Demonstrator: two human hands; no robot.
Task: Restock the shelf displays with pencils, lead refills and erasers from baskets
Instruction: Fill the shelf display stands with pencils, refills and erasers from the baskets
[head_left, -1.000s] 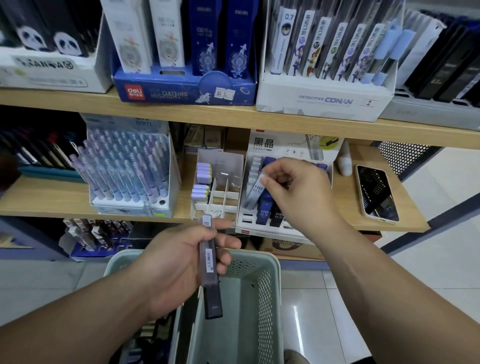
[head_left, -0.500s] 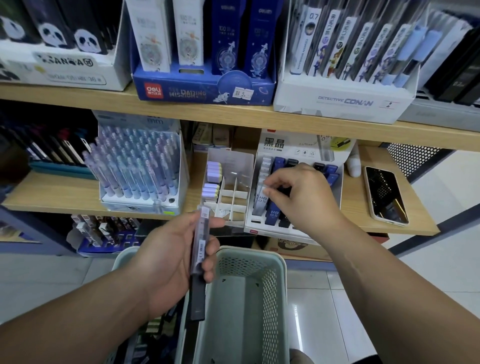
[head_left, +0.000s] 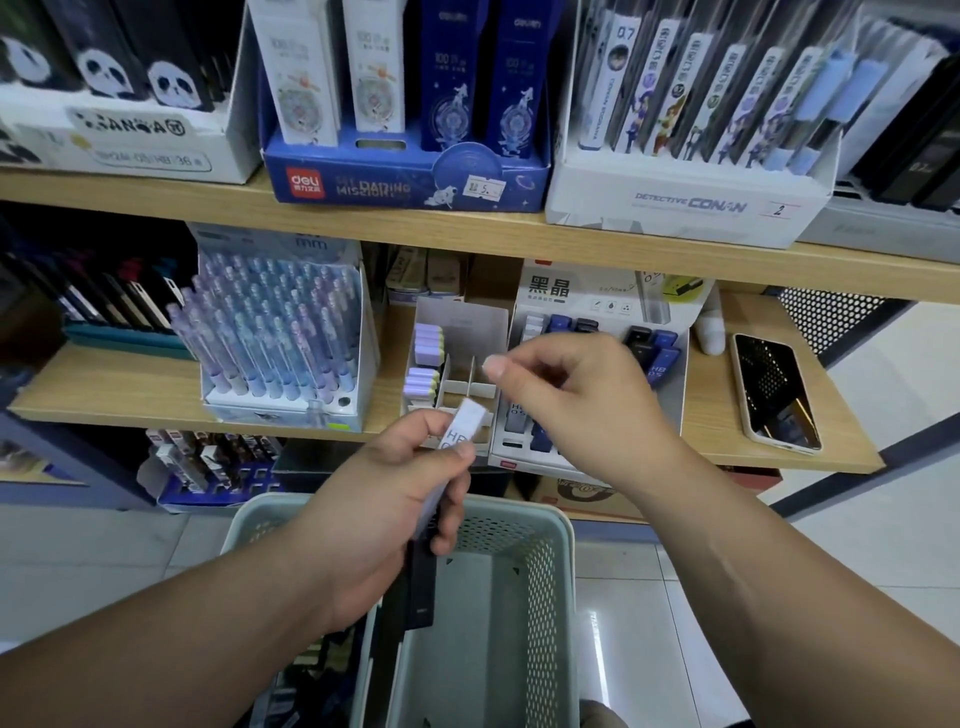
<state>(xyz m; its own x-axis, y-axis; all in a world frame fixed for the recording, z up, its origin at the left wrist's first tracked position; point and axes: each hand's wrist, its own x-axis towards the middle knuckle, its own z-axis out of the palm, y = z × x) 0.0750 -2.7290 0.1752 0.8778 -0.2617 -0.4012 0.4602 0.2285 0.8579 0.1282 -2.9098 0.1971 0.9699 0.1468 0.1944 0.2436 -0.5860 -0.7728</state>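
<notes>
My left hand (head_left: 384, 514) grips a small bundle of lead refill cases (head_left: 460, 434), a pale one marked HB on top and a dark one (head_left: 421, 587) sticking out below. It hovers over the grey-green basket (head_left: 545, 561). My right hand (head_left: 566, 400) hangs just above and right of the cases, fingers curled, thumb and forefinger close together with nothing visible between them. Behind it stands the white lead refill display (head_left: 670, 374) with blue, black and grey cases in slots. Left of that is a white divided box (head_left: 467, 384) holding purple erasers (head_left: 423, 384).
A box of clear purple pencils (head_left: 280, 343) stands on the middle shelf to the left. A phone (head_left: 776, 389) lies on the shelf's right end. The upper shelf (head_left: 467, 231) carries the blue Deli box, Conan box and panda box. Tiled floor lies to the right.
My right hand has left the refill display, having set a grey case there, and moved back toward my left hand. My left hand rose, tilting the cases' top end to the right.
</notes>
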